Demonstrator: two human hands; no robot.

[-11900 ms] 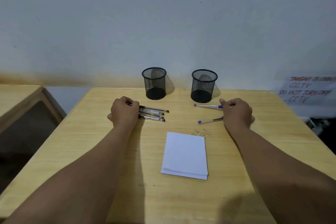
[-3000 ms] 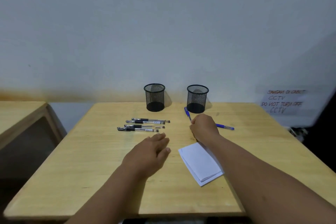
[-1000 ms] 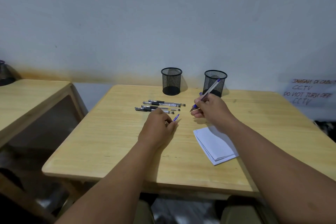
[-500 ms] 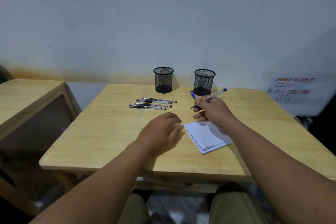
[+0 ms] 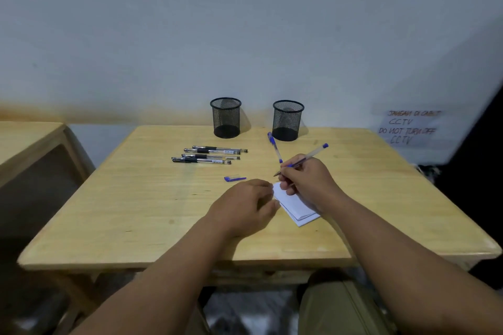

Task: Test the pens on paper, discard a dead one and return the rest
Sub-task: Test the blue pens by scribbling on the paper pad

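Right hand (image 5: 307, 179) grips the uncapped pen (image 5: 304, 159) over the paper (image 5: 298, 209), left hand (image 5: 245, 208) steadying it, fingers loosely curled; five pens untested, cups (image 5: 225, 118) empty.

A small stack of white paper (image 5: 298, 208) lies skewed on the counter (image 5: 130, 207), one corner pointing toward 11 o'clock. Over that corner the right hand (image 5: 309, 185) pinches an uncapped clear pen with a blue end (image 5: 307, 158), tip down toward 8 o'clock, blue end up toward 2 o'clock. Its blue cap (image 5: 234, 178) lies flat at 10 o'clock from the paper. A second blue pen (image 5: 275, 147), capped, lies at 12 o'clock. Four black pens (image 5: 209, 155) lie side by side at 10 o'clock, farther out. Two black mesh cups stand upright at the far edge: the left cup (image 5: 225, 117) and the right cup (image 5: 287, 120).
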